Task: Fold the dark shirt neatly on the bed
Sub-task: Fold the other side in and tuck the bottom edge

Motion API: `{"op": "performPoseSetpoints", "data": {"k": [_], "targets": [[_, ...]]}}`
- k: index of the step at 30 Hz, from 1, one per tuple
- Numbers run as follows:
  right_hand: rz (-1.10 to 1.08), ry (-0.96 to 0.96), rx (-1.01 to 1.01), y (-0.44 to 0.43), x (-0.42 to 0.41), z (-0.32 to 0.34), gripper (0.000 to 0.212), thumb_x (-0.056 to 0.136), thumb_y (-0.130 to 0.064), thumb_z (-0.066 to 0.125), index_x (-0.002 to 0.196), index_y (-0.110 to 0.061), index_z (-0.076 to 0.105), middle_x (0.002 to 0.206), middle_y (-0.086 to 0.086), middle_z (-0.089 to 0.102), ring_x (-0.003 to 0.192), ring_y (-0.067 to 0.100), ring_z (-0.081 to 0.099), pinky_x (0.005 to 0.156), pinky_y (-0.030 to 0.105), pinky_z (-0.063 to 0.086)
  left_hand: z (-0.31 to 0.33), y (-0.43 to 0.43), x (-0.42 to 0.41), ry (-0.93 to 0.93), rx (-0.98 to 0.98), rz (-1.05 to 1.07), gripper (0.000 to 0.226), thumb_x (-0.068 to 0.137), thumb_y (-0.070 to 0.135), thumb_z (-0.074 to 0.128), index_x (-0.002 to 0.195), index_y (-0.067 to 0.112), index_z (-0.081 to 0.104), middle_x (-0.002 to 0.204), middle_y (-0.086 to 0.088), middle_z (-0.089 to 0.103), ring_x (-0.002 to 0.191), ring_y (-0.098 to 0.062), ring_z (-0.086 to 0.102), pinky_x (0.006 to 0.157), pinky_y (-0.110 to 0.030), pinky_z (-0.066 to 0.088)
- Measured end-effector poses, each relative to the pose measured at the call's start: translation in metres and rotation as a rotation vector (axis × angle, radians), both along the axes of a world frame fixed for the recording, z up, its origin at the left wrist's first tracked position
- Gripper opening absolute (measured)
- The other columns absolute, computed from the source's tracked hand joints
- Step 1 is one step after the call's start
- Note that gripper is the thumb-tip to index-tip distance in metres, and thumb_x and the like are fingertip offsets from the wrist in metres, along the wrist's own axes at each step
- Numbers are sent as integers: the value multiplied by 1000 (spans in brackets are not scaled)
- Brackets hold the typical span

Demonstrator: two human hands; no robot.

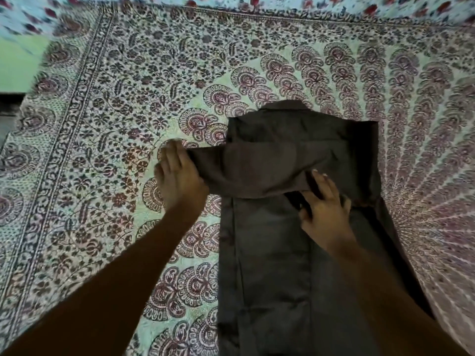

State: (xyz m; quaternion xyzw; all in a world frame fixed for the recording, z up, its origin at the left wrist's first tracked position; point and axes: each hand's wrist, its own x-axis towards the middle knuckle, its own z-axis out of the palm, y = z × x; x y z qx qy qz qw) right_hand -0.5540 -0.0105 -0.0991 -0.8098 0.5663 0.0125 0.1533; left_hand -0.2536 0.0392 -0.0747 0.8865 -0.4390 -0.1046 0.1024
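Our left forearm (pixel 110 283) and right forearm (pixel 390 299) reached in from the near edge, the right one over the lower part of the dark shirt (pixel 267 265). The shirt lay lengthwise on the bed (pixel 77 176), right of centre, collar at the far end. It was a dark brown-grey, its sides folded inward into a long narrow panel. One sleeve (pixel 259 165) lay across the chest and ran past the shirt's left edge onto the pale green printed bedspread (pixel 154 73). Our left hand (pixel 180 178) was open, fingers straight and together, palm down over the sleeve's end. Our right hand (pixel 326 211) was open too, fingers spread, resting flat on the shirt at the sleeve's lower edge.
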Motion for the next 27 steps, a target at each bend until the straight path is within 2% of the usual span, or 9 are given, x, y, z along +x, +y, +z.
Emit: {"op": "performPoseSetpoints", "data": {"k": [3, 6, 11, 14, 16, 19, 22, 25, 27], "targets": [[-66, -8, -37, 10, -19, 1, 52, 81, -25, 56, 132, -17, 65, 167, 3, 32, 154, 28, 28, 104, 60, 33, 0, 0, -42, -108, 5, -198, 104, 80, 19, 70, 164, 5, 11, 173, -16, 6, 160, -35, 8, 127, -53, 9], [-45, 3, -3, 12, -26, -2, 62, 83, -27, 46, 142, -13, 58, 168, -1, 32, 155, 22, 27, 104, 56, 34, -6, -4, -72, -153, 1, -382, 93, 80, 21, 68, 161, 6, 25, 173, -12, 14, 160, -32, 15, 127, -55, 12], [149, -36, 93, 5, -11, -1, 63, 95, -15, 56, 156, -20, 43, 172, -2, 18, 159, 17, 16, 108, 51, 35, -25, -17, -112, 116, -83, -632, 63, 97, 18, 56, 157, 13, 38, 170, -5, 25, 157, -27, 24, 123, -53, 27], [121, -134, 32, 13, -12, 2, 55, 87, -16, 56, 142, -21, 59, 168, 5, 31, 156, 23, 26, 105, 54, 36, -28, -27, -134, 200, -92, -801, 58, 101, 19, 48, 157, 16, 39, 170, -4, 28, 155, -28, 28, 117, -51, 34], [-50, -166, -68, 29, -28, 4, 52, 82, -20, 54, 133, -21, 66, 162, 7, 41, 151, 27, 33, 104, 55, 35, -27, -32, -151, 183, -45, -872, 56, 102, 25, 47, 158, 19, 39, 170, -3, 27, 156, -27, 27, 118, -51, 33], [-388, -115, -165, 60, -64, 4, 54, 83, -21, 65, 136, -21, 60, 158, 9, 41, 147, 31, 35, 103, 61, 34, -27, -36, -171, 73, 94, -880, 62, 102, 38, 49, 160, 25, 33, 172, -3, 19, 157, -27, 21, 124, -51, 24], [-674, 18, -77, 86, -109, -5, 61, 85, -25, 70, 142, -16, 51, 150, 16, 44, 136, 40, 41, 102, 66, 33, -28, -39, -186, -49, 205, -800, 64, 104, 42, 43, 163, 23, 26, 174, -4, 12, 158, -28, 17, 125, -56, 17], [-723, 132, -74, 105, -147, -10, 49, 89, -31, 66, 132, -11, 55, 130, 19, 52, 118, 42, 51, 97, 63, 38, -27, -41, -193, -137, 248, -680, 66, 104, 41, 40, 163, 14, 25, 173, -8, 14, 158, -32, 15, 125, -61, 14], [-693, 151, -68, 111, -164, -7, 40, 89, -23, 64, 127, -10, 58, 123, 18, 55, 113, 40, 55, 99, 62, 37, -21, -37, -202, -171, 238, -620, 70, 100, 38, 47, 161, 10, 27, 172, -14, 14, 159, -35, 10, 124, -64, 10]]}}
